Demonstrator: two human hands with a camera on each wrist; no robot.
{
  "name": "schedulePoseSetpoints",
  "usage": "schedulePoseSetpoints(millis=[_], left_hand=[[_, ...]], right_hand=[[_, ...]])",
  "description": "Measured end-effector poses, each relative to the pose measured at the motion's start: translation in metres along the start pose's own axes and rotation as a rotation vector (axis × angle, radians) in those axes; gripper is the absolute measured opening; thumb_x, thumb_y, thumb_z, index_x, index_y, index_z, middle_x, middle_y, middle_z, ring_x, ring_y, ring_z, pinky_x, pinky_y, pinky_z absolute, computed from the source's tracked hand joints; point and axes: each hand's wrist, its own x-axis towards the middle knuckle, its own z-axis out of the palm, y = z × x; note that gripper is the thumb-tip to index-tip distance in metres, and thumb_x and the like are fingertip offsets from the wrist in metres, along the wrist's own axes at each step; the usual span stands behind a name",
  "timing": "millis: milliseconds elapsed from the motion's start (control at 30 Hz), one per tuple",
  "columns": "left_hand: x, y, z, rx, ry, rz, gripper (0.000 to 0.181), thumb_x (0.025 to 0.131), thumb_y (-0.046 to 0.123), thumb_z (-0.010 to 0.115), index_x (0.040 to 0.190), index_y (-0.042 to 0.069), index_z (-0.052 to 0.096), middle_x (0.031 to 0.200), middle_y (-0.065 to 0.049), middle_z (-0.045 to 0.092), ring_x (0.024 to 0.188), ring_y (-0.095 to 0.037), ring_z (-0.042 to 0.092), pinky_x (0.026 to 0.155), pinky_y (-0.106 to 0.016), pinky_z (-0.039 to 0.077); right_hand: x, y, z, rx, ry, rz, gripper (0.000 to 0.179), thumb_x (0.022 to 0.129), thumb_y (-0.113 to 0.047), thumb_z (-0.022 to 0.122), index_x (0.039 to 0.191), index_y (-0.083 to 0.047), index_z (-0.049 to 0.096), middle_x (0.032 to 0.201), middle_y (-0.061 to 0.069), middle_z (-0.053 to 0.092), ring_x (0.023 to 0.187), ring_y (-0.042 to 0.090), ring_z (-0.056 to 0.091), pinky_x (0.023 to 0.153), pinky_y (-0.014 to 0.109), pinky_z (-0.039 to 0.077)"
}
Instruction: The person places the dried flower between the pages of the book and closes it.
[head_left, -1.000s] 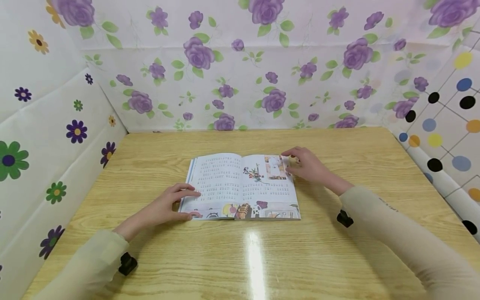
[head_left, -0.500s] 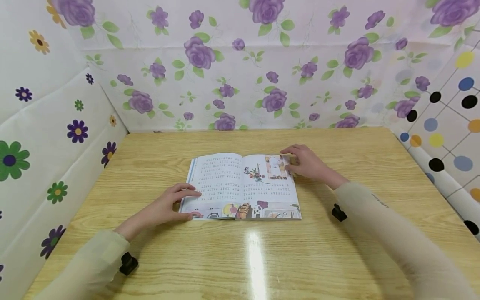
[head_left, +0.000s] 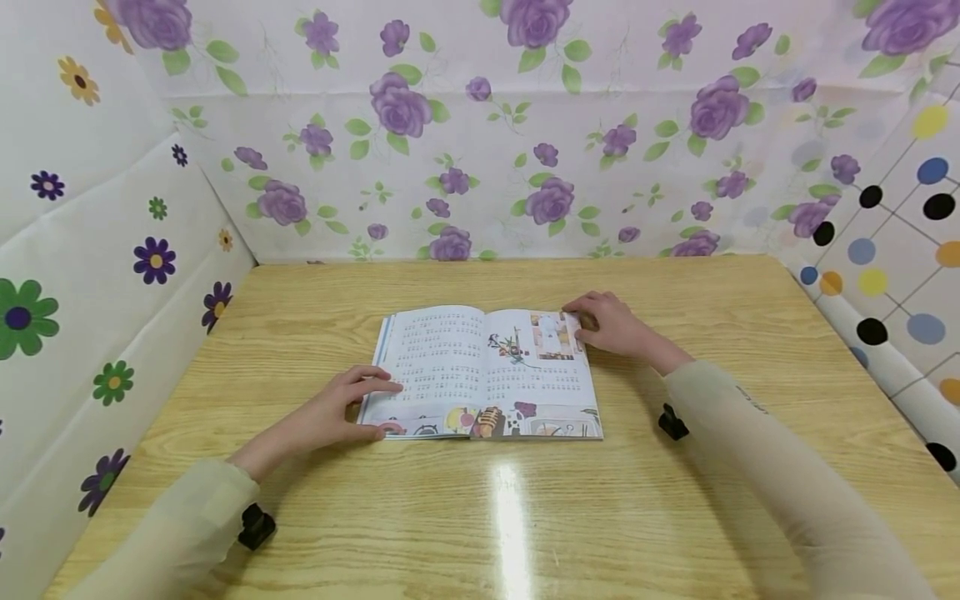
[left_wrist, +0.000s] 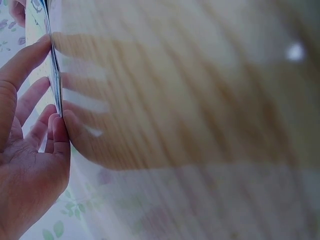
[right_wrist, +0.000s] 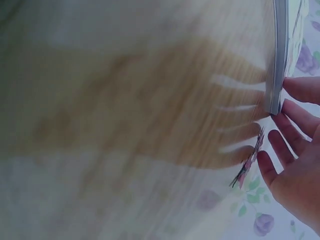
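Observation:
An open book [head_left: 442, 354] with printed text and colour pictures lies flat on the table. My left hand [head_left: 330, 412] rests at its lower left edge, the index finger reaching over the left page and the thumb at the bottom corner. In the left wrist view, the fingers [left_wrist: 37, 52] touch the book's edge [left_wrist: 56, 75]. My right hand [head_left: 615, 325] is at the upper right corner, with the index finger and thumb touching the right page's edge. The right wrist view has the book edge-on [right_wrist: 277, 55], the thumb and index fingertips beside its corner.
The wooden table [head_left: 420, 517] has a bright light reflection near its front. A rose-patterned cloth [head_left: 480, 142] hangs behind it, a flowered cloth [head_left: 82, 275] to the left and a dotted cloth [head_left: 892, 275] to the right.
The right forearm has swung slightly inward to the left, while the right hand stays at the page corner. Book and left hand have kept their places.

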Motion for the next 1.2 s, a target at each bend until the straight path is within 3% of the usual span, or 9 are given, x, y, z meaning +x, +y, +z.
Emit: schedulePoseSetpoints(millis=[367,733,1200], left_hand=[[-0.001,0.001,-0.003,-0.016,-0.006,-0.009,0.057,0.086,0.028,0.078,0.138,0.020,0.058,0.145,-0.011,0.045,0.133,-0.035,0.042,0.101,-0.051,0.047],[0.001,0.000,-0.003,-0.007,-0.007,-0.019,0.056,0.086,0.032,0.078,0.138,0.022,0.058,0.145,-0.008,0.046,0.134,-0.034,0.042,0.101,-0.049,0.046],[0.002,-0.002,0.000,-0.002,-0.008,-0.013,0.057,0.085,0.031,0.078,0.138,0.022,0.058,0.145,-0.008,0.046,0.133,-0.033,0.042,0.100,-0.048,0.045]], right_hand=[[0.005,-0.009,-0.004,0.000,-0.048,0.055,0.045,0.093,-0.015,0.065,0.136,-0.007,0.057,0.139,0.023,0.053,0.128,0.047,0.039,0.103,0.067,0.032],[0.003,-0.019,-0.010,0.015,-0.075,0.112,0.045,0.095,-0.015,0.065,0.138,-0.007,0.055,0.142,0.022,0.048,0.130,0.046,0.034,0.105,0.066,0.028],[-0.002,-0.013,-0.008,0.022,-0.049,0.123,0.045,0.095,-0.018,0.067,0.137,-0.008,0.056,0.139,0.019,0.051,0.130,0.044,0.033,0.100,0.066,0.027]])
